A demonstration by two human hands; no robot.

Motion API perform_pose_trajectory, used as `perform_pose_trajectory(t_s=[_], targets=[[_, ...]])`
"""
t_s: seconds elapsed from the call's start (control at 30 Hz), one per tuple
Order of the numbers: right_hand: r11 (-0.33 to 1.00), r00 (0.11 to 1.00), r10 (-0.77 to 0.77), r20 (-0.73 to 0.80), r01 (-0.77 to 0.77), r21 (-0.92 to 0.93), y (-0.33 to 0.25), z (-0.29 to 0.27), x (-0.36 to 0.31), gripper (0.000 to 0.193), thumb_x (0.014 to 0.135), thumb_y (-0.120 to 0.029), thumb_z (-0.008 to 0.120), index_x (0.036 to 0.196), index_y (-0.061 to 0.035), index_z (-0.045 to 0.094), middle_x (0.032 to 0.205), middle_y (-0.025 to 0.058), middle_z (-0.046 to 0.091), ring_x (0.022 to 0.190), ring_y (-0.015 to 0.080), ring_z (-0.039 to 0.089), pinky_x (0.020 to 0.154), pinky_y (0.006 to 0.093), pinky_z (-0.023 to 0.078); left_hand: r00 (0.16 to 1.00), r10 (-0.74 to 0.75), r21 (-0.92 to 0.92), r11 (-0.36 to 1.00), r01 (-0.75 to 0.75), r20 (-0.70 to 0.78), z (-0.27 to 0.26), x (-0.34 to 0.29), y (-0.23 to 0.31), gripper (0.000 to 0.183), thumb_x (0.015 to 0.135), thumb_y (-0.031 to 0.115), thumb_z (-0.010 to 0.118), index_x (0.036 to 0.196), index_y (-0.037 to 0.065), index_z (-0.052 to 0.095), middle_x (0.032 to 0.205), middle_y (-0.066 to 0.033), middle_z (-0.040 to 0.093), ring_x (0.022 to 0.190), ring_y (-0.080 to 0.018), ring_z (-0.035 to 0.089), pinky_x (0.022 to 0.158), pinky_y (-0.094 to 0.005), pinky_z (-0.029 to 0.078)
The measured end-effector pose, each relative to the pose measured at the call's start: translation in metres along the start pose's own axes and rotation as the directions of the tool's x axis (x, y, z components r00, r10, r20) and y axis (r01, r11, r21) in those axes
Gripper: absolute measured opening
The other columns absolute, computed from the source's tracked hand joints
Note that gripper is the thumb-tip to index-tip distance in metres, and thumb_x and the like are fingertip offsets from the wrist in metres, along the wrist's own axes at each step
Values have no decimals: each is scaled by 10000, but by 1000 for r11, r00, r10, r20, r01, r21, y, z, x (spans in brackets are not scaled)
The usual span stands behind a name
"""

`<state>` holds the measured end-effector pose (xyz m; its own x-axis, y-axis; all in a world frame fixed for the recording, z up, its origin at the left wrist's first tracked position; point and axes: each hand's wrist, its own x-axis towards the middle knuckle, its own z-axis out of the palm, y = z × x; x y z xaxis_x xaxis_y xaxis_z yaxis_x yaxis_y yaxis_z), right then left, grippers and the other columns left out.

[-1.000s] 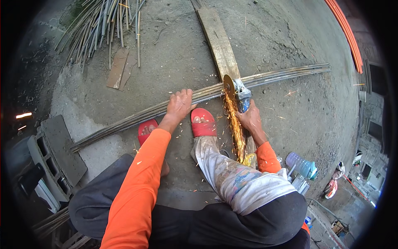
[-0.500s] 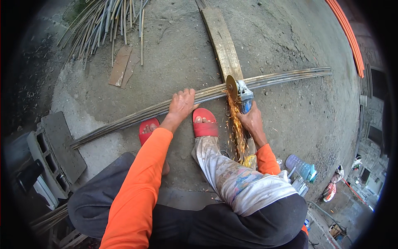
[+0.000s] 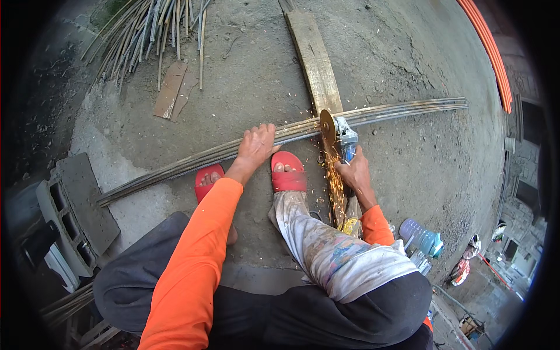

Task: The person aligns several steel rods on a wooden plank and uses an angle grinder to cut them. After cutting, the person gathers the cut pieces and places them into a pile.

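Note:
A bundle of long steel rebars (image 3: 408, 111) lies slantwise across a wooden plank (image 3: 315, 58). My left hand (image 3: 256, 144) is closed over the bundle left of the plank, its fingers wrapped round the bars. In my right hand (image 3: 354, 171) is a blue and grey angle grinder (image 3: 348, 137), gripped by its body. Its thin cutting disc (image 3: 328, 126) stands upright against the bars where they cross the plank. Orange sparks (image 3: 337, 195) stream from the disc toward me, and a few fly up beyond the bars. How deep the disc sits in the bars cannot be made out.
My feet in red slides (image 3: 288, 172) are close to the bundle. More rods (image 3: 154, 35) are piled at the far left, near a brown flat scrap (image 3: 171, 90). Concrete blocks (image 3: 70, 216) stand at the left. A plastic jug (image 3: 421, 237) lies to the right, and orange pipes (image 3: 487, 52) run along the far right.
The grinder has shifted very slightly to the right and toward me, still throwing sparks. More sparks now show beyond the bars. My left hand keeps its place on the rebars.

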<state>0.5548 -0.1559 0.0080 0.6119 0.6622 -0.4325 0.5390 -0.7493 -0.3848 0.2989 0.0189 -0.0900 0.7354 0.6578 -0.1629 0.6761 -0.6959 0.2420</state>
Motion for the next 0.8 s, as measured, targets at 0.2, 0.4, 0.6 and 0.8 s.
perform_pose_trajectory(t_s=[0.2, 0.4, 0.6, 0.8], targets=[[996, 996, 85, 30, -85, -8, 2, 0, -19, 572, 738, -271, 787, 1153, 34, 540, 1011, 335, 717, 949, 500, 710, 847, 545, 551, 999, -5, -35, 999, 6, 34, -5, 1, 2, 535, 851, 481, 820, 1092, 81, 560, 1028, -114, 691, 955, -318, 742, 819, -461, 591], [997, 997, 75, 9, -75, -1, -2, 3, -12, 580, 745, -263, 802, 1163, 42, 539, 1014, 341, 715, 963, 502, 710, 853, 547, 552, 994, -5, -121, 992, 19, 112, -10, 1, -2, 440, 882, 336, 795, 1115, 67, 535, 1067, -168, 687, 991, -374, 729, 835, -484, 585], [999, 999, 38, 19, -38, 22, -9, 2, 9, 597, 747, -269, 811, 1170, 53, 539, 1016, 347, 714, 980, 498, 712, 858, 543, 553, 999, -11, -90, 996, 15, 43, 4, 1, -3, 305, 866, 120, 705, 1102, 67, 521, 1028, -171, 686, 951, -381, 725, 810, -498, 580], [1000, 1000, 10, -22, -11, -27, -25, 0, 19, 617, 756, -269, 817, 1200, 56, 538, 1060, 346, 717, 1013, 502, 707, 886, 542, 553, 1000, 5, -70, 998, -6, -18, 10, -1, -4, 239, 883, 102, 664, 1076, 72, 528, 1003, -157, 681, 913, -364, 723, 788, -498, 576]])
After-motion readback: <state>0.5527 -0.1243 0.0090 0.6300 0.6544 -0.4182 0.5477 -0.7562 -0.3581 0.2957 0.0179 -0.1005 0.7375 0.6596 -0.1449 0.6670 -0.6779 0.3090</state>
